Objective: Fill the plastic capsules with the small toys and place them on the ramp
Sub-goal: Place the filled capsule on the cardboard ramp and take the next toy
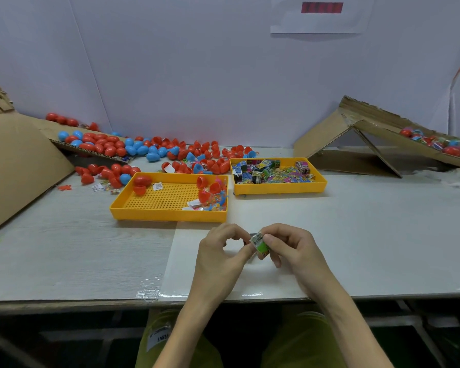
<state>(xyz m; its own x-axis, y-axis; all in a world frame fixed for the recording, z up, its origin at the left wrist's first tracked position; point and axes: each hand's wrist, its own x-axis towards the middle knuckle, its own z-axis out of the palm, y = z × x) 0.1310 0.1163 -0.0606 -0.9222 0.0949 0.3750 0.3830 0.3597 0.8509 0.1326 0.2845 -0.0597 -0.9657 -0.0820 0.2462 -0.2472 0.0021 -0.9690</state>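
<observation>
A small wrapped toy [259, 245], green with a printed label, sits between both hands over the front of the table. My right hand [290, 251] pinches it from the right with thumb and fingers. My left hand [223, 251] touches it from the left with its fingertips. No capsule is visible in either hand. Red and blue capsule halves [144, 151] lie heaped at the back left. A yellow tray [319, 185] holds several packaged toys [271, 171]. The cardboard ramp [377, 128] at the far right carries filled capsules [436, 142].
A second yellow tray [168, 216] stands just beyond my hands, with red capsule halves [207, 187] and small bright toys in it. A cardboard sheet [19, 166] slopes at the left. The table's front edge [91, 301] runs below my wrists.
</observation>
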